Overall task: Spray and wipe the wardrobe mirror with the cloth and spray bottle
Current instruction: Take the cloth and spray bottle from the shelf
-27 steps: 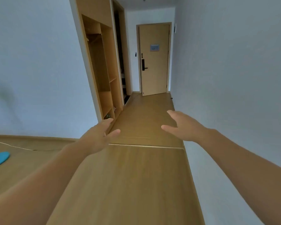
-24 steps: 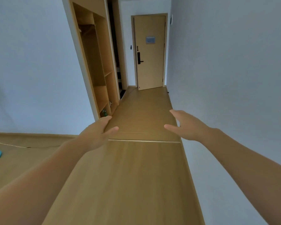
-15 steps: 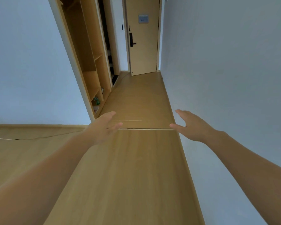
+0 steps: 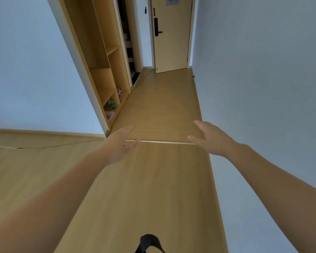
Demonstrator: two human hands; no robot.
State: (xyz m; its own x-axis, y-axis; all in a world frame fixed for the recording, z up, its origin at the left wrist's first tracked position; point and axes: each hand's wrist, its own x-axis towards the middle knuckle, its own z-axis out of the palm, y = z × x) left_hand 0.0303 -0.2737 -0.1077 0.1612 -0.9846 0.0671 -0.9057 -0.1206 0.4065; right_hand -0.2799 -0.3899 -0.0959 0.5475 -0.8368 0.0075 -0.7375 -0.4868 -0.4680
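Observation:
My left hand [image 4: 119,145] and my right hand [image 4: 210,138] are stretched out in front of me over the wooden floor, both empty with fingers apart. A green spray bottle [image 4: 112,104] stands on a low shelf of the open wooden wardrobe [image 4: 106,57] along the left wall, well ahead of my left hand. Something pink and white [image 4: 109,115] lies on the shelf below the bottle; I cannot tell whether it is the cloth. No mirror shows in this view.
A narrow hallway runs ahead between the wardrobe and the white right wall [image 4: 263,88] to a closed wooden door [image 4: 171,37]. A metal floor strip [image 4: 162,142] crosses the floor under my hands. A thin cable [image 4: 44,147] lies on the floor at the left.
The view has tilted down and moved forward along the hallway; the wardrobe's low shelves and green bottle have come closer. Both hands stay outstretched and empty. The blue object at left has nearly left view.

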